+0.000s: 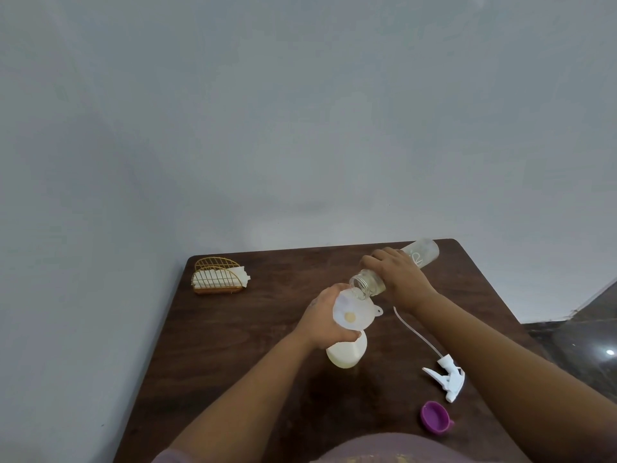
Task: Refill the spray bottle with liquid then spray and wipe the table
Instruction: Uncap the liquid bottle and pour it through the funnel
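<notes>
Refill under way: right hand grips the tilted clear refill bottle, its mouth over the white funnel seated in the spray bottle, which the left hand clasps at the neck, upright mid-tabletop. Spraying and wiping not yet done. Nearby: trigger sprayer head (dip tube attached), purple cap, wire napkin holder far left; nothing obstructs

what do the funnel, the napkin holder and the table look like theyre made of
Funnel: probably translucent plastic or silicone; milky white, matte, with the yellowish liquid showing through at its throat.
Napkin holder: looks like gold-coloured metal wire; thin bars form an open grid around white napkins.
Table: seemingly dark brown wood or wood-look laminate; faint grain streaks, low sheen.
</notes>
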### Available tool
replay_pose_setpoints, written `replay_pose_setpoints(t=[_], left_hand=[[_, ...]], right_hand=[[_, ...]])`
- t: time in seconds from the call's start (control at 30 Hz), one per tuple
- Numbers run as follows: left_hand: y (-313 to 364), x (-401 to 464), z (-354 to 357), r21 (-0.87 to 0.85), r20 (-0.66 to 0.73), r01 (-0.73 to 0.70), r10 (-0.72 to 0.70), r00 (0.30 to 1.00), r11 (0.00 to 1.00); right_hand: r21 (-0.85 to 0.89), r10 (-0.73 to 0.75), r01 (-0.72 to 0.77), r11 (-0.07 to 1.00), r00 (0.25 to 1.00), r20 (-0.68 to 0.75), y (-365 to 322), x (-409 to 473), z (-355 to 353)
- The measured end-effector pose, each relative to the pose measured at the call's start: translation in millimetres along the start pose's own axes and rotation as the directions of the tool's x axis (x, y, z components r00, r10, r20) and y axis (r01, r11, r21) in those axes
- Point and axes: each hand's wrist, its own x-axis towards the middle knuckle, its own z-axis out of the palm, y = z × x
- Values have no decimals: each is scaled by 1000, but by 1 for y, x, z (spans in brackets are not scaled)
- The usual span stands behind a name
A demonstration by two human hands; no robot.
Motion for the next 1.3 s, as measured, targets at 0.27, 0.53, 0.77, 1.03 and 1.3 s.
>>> replay_pose_setpoints(t=[0.27, 0.53, 0.77, 1.03, 1.3], left_hand=[[0, 0, 0, 4, 0, 5, -5, 1000, 1000], [-1, 0, 0, 5, 3, 7, -7, 1000, 1000], [0, 0, 1, 6, 4, 8, -8, 1000, 1000], [-1, 1, 1, 12, 3, 7, -7, 1000, 1000], [-2, 1, 2, 9, 7, 16, -16, 1000, 1000]], right_hand=[[-1, 0, 0, 1000, 1000, -16, -1, 0, 0], [-7, -1, 1, 1000, 1000, -15, -2, 0, 0], [-10, -6, 5, 1000, 1000, -26, -3, -1, -2], [-5, -12, 12, 1000, 999, -41, -3, 0, -1], [-17, -2, 2, 1000, 1000, 1, -3, 1, 1]])
